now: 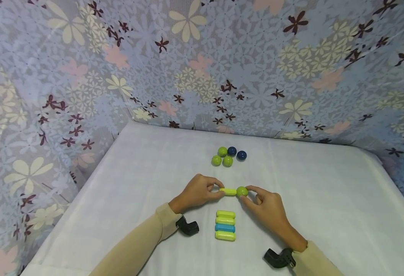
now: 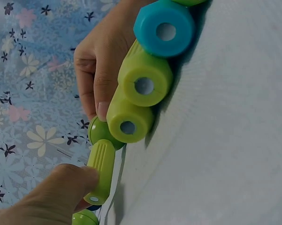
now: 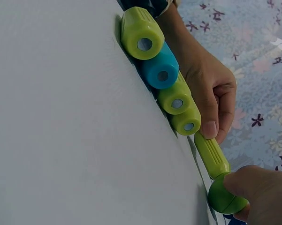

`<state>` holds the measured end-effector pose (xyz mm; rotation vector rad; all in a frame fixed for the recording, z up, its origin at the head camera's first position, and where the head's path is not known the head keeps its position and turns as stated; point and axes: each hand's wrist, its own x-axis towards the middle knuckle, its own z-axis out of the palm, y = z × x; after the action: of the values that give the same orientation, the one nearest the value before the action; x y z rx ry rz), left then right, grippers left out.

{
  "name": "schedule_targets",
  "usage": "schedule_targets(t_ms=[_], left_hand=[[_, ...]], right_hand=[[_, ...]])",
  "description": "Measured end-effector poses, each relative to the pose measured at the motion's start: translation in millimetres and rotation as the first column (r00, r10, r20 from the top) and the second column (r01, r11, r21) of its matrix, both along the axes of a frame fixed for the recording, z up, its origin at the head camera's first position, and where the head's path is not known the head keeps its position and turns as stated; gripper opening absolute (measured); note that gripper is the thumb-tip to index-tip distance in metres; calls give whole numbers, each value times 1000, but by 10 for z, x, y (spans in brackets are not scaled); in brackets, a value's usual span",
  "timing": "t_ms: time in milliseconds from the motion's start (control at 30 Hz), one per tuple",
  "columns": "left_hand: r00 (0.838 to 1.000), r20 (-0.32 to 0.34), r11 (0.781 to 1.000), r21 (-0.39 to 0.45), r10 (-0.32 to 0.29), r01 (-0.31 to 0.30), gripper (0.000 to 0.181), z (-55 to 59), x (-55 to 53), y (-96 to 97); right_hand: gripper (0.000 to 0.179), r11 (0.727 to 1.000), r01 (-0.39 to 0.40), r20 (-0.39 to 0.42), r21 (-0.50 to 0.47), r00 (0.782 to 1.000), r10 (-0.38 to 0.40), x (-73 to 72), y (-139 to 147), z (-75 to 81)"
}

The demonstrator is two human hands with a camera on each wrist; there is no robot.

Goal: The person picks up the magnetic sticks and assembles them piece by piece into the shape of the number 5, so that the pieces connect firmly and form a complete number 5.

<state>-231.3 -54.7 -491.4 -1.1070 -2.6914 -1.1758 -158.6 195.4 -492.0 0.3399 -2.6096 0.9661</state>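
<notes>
My left hand [image 1: 202, 191] pinches the left end of a yellow-green magnetic rod [image 1: 228, 191] between thumb and fingers. At the rod's other end sits a green ball [image 1: 242, 191], which my right hand [image 1: 266, 209] grips from the right with thumb and forefinger. Rod and ball meet end to end in the left wrist view, the rod [image 2: 101, 168] showing ridges and a silvery disc in its near end. Just below the hands lies a stack-like row of rods: several yellow-green ones [image 1: 225, 235] and one blue rod [image 1: 225, 228], side by side.
Beyond the hands, three green balls [image 1: 222, 151] and two dark blue balls [image 1: 241, 155] lie grouped on the white-covered table [image 1: 153, 153]. A floral cloth [image 1: 202, 69] hangs behind and at the left. Black wrist mounts [image 1: 188, 227] are strapped at both sleeves.
</notes>
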Motion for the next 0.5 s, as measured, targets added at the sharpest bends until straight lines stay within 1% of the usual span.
schedule_targets(t_ms=[133, 333, 500], left_hand=[[1000, -1, 1000, -8, 19, -19, 18, 5, 5, 6], [1000, 14, 1000, -5, 27, -27, 19, 25, 24, -1], [999, 17, 1000, 8, 28, -28, 19, 27, 30, -18]], right_hand=[[31, 1000, 0, -8, 15, 1000, 1, -3, 4, -11], [31, 999, -1, -13, 48, 1000, 1, 5, 0, -4], [31, 999, 1, -12, 54, 1000, 0, 4, -14, -6]])
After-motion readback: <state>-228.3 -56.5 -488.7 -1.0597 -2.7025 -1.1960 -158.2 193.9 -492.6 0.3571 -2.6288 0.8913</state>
